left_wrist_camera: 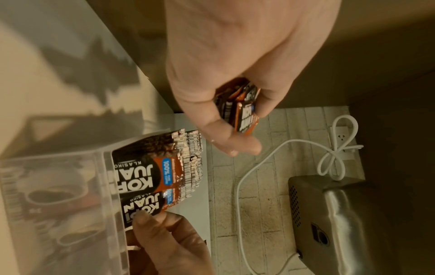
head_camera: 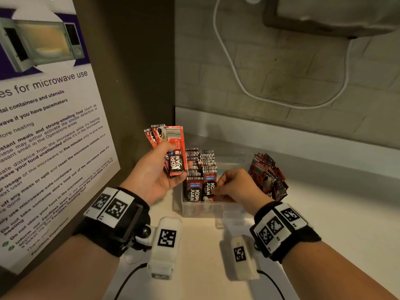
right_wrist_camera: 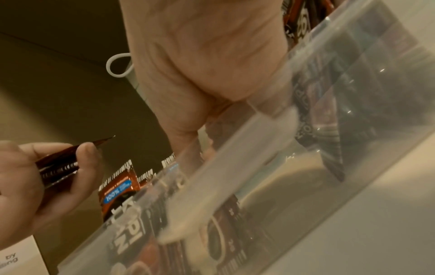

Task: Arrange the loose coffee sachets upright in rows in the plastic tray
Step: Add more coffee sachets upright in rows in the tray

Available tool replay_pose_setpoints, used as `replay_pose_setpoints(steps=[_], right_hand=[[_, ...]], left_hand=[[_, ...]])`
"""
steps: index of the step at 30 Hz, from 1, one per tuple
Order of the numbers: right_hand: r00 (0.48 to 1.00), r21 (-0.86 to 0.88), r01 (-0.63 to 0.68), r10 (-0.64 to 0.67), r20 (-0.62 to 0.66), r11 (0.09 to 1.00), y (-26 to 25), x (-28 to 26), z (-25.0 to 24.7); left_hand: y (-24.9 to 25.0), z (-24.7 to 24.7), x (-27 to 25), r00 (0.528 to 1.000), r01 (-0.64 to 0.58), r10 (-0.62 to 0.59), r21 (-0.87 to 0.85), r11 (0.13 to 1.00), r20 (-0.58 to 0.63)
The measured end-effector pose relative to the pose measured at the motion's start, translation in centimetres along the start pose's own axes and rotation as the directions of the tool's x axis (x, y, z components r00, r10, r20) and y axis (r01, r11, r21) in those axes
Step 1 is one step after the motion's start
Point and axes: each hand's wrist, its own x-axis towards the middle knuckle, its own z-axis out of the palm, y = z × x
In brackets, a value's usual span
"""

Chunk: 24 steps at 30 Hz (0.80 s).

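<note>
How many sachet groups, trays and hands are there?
Clear plastic tray: 1
Upright red-and-black coffee sachet rows inside: 2
Fanned sachet bundle: 1
Loose sachet pile: 1
Hands (left hand holding bundle, right hand pinching row's front sachet): 2
Total: 7

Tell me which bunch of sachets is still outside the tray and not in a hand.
The loose pile on the counter right of the plastic tray; others stand in it or sit in the left hand.

— Item one?
— Clear plastic tray (head_camera: 203, 210), centre of the frame, on the table. Two rows of red-and-black "Kopi Juan" sachets (head_camera: 198, 169) stand upright in its left part, barcode ends up.
— Loose stock?
— A fanned bunch of sachets (head_camera: 171, 148) left of centre, above the tray; a leaning stack (head_camera: 268, 176) at the tray's right.
</note>
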Motion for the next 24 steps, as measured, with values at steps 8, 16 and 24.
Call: replay_pose_setpoints(steps=[8, 16, 24], right_hand=[[0.935, 0.105, 0.253, -0.215, -0.283, 0.962, -2.3, -1.3, -1.1], [0.88, 0.25, 0.443, -0.471, 0.061, 0.861, -7.1, -4.1, -1.6], [0.808, 0.444, 0.54, -0.588, -0.036, 0.715, -6.2, -4.4, -2.7]], left_hand=[[0.3, 0.2, -0.7, 0.99, -0.03, 0.019, 0.079, 0.996, 0.138], [-0.7, 1.3, -1.2, 0.976, -0.082, 0.028, 0.246, 0.966, 0.216], [-0.3, 1.5, -0.9, 0.995, -0.056, 0.05, 0.062, 0.996, 0.088]])
